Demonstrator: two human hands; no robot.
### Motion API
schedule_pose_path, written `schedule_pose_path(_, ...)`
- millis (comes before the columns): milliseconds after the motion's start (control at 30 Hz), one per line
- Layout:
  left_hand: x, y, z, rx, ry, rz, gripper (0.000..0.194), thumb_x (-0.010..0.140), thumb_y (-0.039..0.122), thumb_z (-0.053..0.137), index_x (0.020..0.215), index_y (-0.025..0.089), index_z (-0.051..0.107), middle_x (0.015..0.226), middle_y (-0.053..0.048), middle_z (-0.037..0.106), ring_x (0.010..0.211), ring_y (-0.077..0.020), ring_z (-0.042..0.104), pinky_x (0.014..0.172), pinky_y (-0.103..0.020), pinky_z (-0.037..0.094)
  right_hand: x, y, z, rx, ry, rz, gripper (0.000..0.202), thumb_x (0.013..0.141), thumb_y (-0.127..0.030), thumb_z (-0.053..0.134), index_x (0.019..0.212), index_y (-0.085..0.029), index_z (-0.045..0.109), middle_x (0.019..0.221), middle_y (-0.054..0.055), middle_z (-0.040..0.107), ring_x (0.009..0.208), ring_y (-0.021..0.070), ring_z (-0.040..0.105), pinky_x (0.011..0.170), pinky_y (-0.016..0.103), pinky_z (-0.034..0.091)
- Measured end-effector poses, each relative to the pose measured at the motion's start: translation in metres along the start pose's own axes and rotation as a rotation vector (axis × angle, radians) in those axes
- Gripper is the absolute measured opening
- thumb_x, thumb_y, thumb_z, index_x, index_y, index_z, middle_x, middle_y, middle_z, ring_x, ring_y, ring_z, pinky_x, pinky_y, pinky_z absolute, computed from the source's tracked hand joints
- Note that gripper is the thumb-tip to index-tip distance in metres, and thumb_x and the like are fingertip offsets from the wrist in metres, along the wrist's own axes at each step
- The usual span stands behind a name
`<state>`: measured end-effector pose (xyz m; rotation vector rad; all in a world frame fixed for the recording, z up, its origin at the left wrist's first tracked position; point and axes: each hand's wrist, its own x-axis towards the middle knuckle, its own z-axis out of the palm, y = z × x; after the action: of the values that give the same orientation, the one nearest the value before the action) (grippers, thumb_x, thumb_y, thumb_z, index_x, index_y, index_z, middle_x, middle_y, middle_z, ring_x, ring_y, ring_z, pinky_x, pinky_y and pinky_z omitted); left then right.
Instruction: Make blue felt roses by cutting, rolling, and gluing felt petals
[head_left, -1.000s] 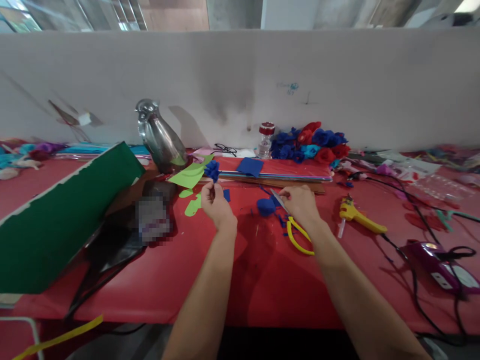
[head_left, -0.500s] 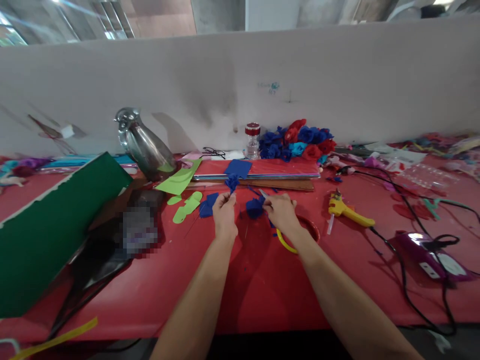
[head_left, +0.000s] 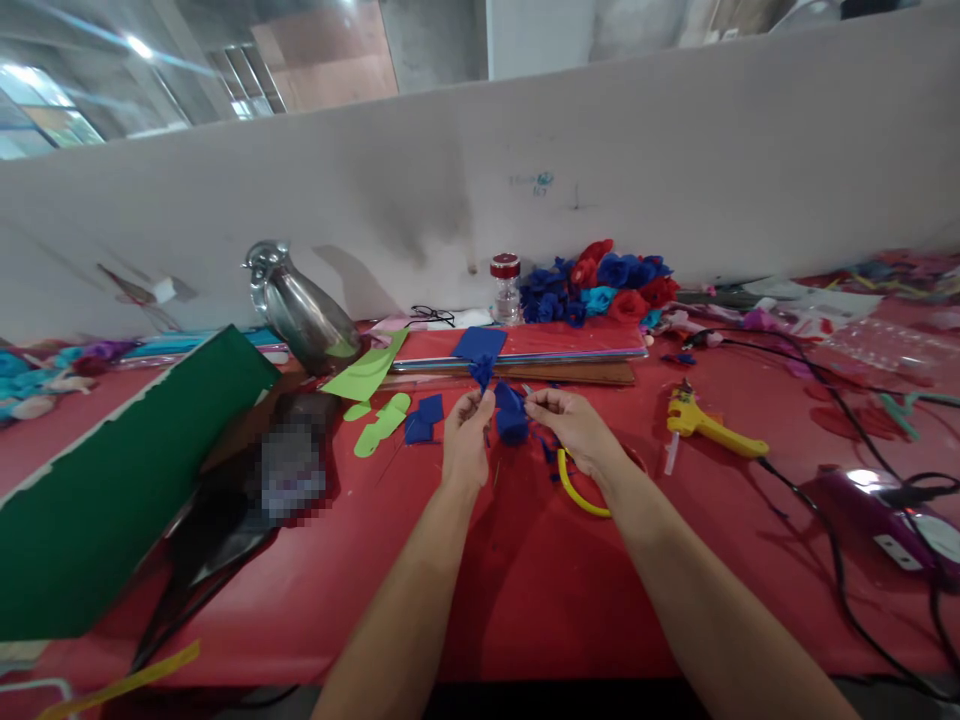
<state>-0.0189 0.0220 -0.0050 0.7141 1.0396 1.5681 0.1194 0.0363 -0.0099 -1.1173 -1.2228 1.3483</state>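
My left hand (head_left: 466, 435) is closed, its thumb and fingers pinching the base of a small blue crepe-paper flower (head_left: 481, 370) that stands upright above the fingertips. Close by on the right, my right hand (head_left: 571, 425) is closed in a pinch at the edge of a curved blue crepe-paper petal (head_left: 511, 415). A small pale tip shows behind those right fingertips, too little to name. Blue paper pieces (head_left: 424, 420) and light green paper cutouts (head_left: 382, 425) lie left of my hands. Under my right wrist is a yellow ring (head_left: 577, 490), partly covered.
A yellow glue gun (head_left: 712, 425) with its cord lies right, near a purple power strip (head_left: 892, 520). Behind are stacked paper sheets (head_left: 525, 345), a red-lidded jar (head_left: 506, 285) and finished paper flowers (head_left: 600, 285). A metal jug (head_left: 304, 310) and green box (head_left: 127, 490) stand left.
The blue petal by my right hand has tilted up, and the right fingers have come slightly closer to my left hand. My left hand still holds the flower. The view has shifted slightly.
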Motion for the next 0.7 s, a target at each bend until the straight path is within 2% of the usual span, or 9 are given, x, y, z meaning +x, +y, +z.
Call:
schedule_pose_path(100, 0.002, -0.002, 0.000, -0.003, -0.007, 0.010, 0.029, 0.057, 0.031, 0.082, 0.068, 0.017, 0.059, 0.058, 0.007, 0.049, 0.051, -0.0047, 0.039, 0.051, -0.019, 0.030, 0.000, 0.001, 0.001, -0.062, 0.011, -0.021, 0.025, 0.062, -0.040, 0.072, 0.072, -0.019, 0.064, 0.064, -0.002, 0.064, 0.062, 0.0125, 0.055, 0.066, 0.027, 0.044)
schedule_pose_path(233, 0.007, -0.005, -0.003, -0.015, 0.042, 0.026, 0.027, 0.050, 0.021, 0.081, 0.070, 0.016, 0.063, 0.063, 0.006, 0.058, 0.060, -0.0066, 0.050, 0.062, -0.020, 0.039, 0.004, 0.009, -0.002, -0.181, 0.034, -0.079, 0.013, 0.070, -0.033, 0.065, 0.072, -0.020, 0.064, 0.067, -0.001, 0.065, 0.065, 0.0153, 0.058, 0.069, 0.030, 0.045)
schedule_pose_path(333, 0.008, -0.004, -0.005, -0.018, 0.068, 0.013, 0.025, 0.050, 0.019, 0.079, 0.069, 0.016, 0.063, 0.063, 0.006, 0.058, 0.061, -0.0069, 0.052, 0.066, -0.022, 0.040, 0.006, 0.014, -0.005, -0.442, 0.179, -0.158, 0.006, 0.072, -0.020, 0.061, 0.071, -0.021, 0.066, 0.075, 0.004, 0.069, 0.076, 0.0211, 0.061, 0.077, 0.037, 0.045)
schedule_pose_path(433, 0.006, -0.002, -0.005, 0.019, 0.040, -0.001, 0.023, 0.051, 0.019, 0.078, 0.067, 0.016, 0.062, 0.062, 0.006, 0.058, 0.061, -0.0074, 0.052, 0.068, -0.022, 0.041, 0.005, 0.013, -0.004, -0.669, 0.328, -0.315, 0.015, 0.073, -0.015, 0.061, 0.081, -0.023, 0.071, 0.098, 0.010, 0.071, 0.100, 0.0281, 0.060, 0.090, 0.046, 0.041)
schedule_pose_path(467, 0.004, -0.002, -0.004, 0.041, 0.018, -0.005, 0.022, 0.052, 0.019, 0.078, 0.067, 0.016, 0.062, 0.062, 0.005, 0.058, 0.061, -0.0077, 0.052, 0.067, -0.022, 0.041, 0.004, 0.011, -0.002, -0.659, 0.318, -0.360, 0.016, 0.075, -0.019, 0.061, 0.086, -0.024, 0.071, 0.103, 0.010, 0.071, 0.104, 0.0285, 0.059, 0.094, 0.047, 0.040)
schedule_pose_path(533, 0.001, -0.002, -0.003, 0.091, -0.037, -0.022, 0.021, 0.053, 0.019, 0.078, 0.066, 0.016, 0.062, 0.061, 0.005, 0.059, 0.061, -0.0081, 0.052, 0.066, -0.022, 0.040, 0.003, 0.009, 0.001, -0.541, 0.214, -0.389, 0.021, 0.079, -0.031, 0.062, 0.096, -0.024, 0.070, 0.107, 0.009, 0.071, 0.105, 0.0268, 0.061, 0.096, 0.046, 0.041)
schedule_pose_path(633, -0.003, -0.004, -0.001, 0.151, -0.098, -0.022, 0.017, 0.054, 0.020, 0.076, 0.063, 0.016, 0.062, 0.061, 0.004, 0.059, 0.059, -0.0085, 0.050, 0.063, -0.022, 0.039, 0.003, 0.009, 0.005, -0.340, 0.063, -0.288, 0.036, 0.076, -0.045, 0.065, 0.104, -0.022, 0.068, 0.109, 0.009, 0.072, 0.100, 0.0246, 0.065, 0.091, 0.041, 0.047)
schedule_pose_path(700, -0.004, -0.006, 0.000, 0.158, -0.113, -0.023, 0.016, 0.054, 0.020, 0.075, 0.062, 0.016, 0.061, 0.061, 0.003, 0.059, 0.060, -0.0091, 0.050, 0.062, -0.022, 0.039, 0.004, 0.011, 0.004, -0.281, -0.003, -0.222, 0.037, 0.073, -0.045, 0.067, 0.101, -0.020, 0.069, 0.105, 0.009, 0.073, 0.096, 0.0234, 0.066, 0.086, 0.038, 0.050)
